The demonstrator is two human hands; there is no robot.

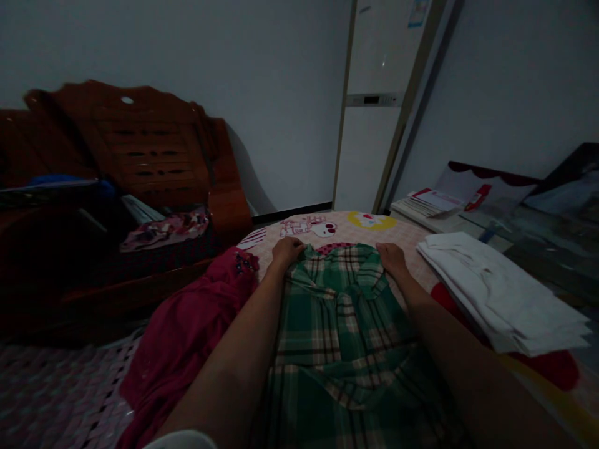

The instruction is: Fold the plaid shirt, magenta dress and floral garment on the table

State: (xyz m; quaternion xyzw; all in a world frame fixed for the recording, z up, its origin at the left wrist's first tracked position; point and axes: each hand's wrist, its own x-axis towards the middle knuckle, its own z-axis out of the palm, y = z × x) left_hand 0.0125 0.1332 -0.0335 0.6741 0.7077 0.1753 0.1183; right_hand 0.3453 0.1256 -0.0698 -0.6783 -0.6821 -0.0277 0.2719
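Note:
A green plaid shirt (341, 324) lies spread on a pink patterned cloth-covered surface (327, 227) in front of me. My left hand (286, 249) rests at the shirt's far left corner, fingers curled on the fabric edge. At the shirt's far right corner my right hand (392, 257) does the same, fingers bent down onto the cloth. Both forearms stretch out along the shirt's sides.
A crimson garment (187, 337) is heaped at the left. A folded white garment (505, 293) lies at the right, with papers (433, 202) beyond it. A wooden bench (135, 162) with clutter stands left; a tall white air conditioner (374, 106) stands at the back.

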